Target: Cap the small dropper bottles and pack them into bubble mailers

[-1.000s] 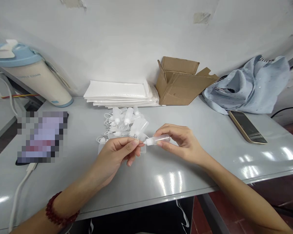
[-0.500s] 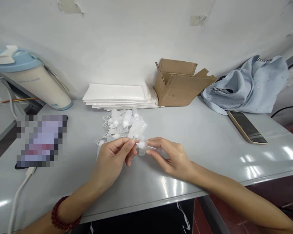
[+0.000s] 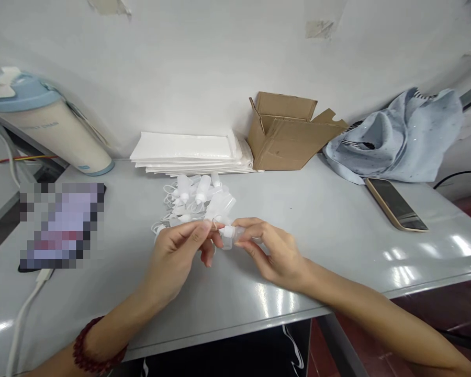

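A small clear plastic squeeze bottle [image 3: 240, 233] with a white top lies on its side between the thumb and fingers of my right hand [image 3: 272, 250], its top pointing left. My left hand [image 3: 183, 248] is closed in a pinch just left of that top. A thin whitish strap [image 3: 214, 225] shows at its fingertips; whatever else they pinch is covered. Behind both hands is a heap of similar small bottles [image 3: 202, 189], several with white tops and looped straps. One more clear bottle [image 3: 227, 242] lies just below the held one's top, partly hidden.
White padded envelopes [image 3: 184, 145] are stacked against the wall beside an open cardboard box [image 3: 294, 141]. A light blue cloth bag [image 3: 396, 139] and a phone [image 3: 396, 204] lie at right. At left are a tumbler [image 3: 51, 131] and a blurred-out phone [image 3: 65, 225] on a white cable [image 3: 27, 309].
My right fingers sit slightly nearer the held bottle's top, and my left hand has shifted a little to the left. The view has turned slightly. Both hands keep their pinch.
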A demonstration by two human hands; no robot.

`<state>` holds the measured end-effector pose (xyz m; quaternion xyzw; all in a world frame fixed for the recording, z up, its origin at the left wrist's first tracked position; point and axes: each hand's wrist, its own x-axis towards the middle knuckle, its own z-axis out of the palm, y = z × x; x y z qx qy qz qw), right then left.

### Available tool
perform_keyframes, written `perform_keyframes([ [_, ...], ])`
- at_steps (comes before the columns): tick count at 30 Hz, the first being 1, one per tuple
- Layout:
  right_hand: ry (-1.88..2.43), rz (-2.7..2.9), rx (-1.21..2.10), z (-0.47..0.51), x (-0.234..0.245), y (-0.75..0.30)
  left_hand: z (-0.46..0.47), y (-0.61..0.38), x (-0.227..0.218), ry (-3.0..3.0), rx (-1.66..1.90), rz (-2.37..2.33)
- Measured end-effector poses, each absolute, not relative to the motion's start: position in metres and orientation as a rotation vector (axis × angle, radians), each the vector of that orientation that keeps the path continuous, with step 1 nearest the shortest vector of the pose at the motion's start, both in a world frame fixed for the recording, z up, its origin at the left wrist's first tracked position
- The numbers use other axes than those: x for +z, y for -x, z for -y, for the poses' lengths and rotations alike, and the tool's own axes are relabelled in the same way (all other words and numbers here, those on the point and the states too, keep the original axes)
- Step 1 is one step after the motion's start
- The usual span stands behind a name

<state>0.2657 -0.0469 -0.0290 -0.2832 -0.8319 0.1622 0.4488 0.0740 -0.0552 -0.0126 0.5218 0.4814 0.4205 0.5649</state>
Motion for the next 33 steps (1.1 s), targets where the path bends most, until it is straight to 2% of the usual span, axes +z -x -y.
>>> perform_keyframes([
  [22, 0.791, 2.177, 0.675, 0.033, -0.029, -0.274, 0.051, -0.074, -0.005, -1.494, 0.865, -1.296],
  [29, 0.956, 2.169, 0.526, 0.020, -0.018, -0.286, 0.049, -0.066, -0.009, -1.916, 1.253, -1.674],
  [33, 0.945, 2.061, 0.433, 0.013, -0.020, -0.291, 0.038, -0.065, -0.012, -1.965, 1.362, -1.640],
])
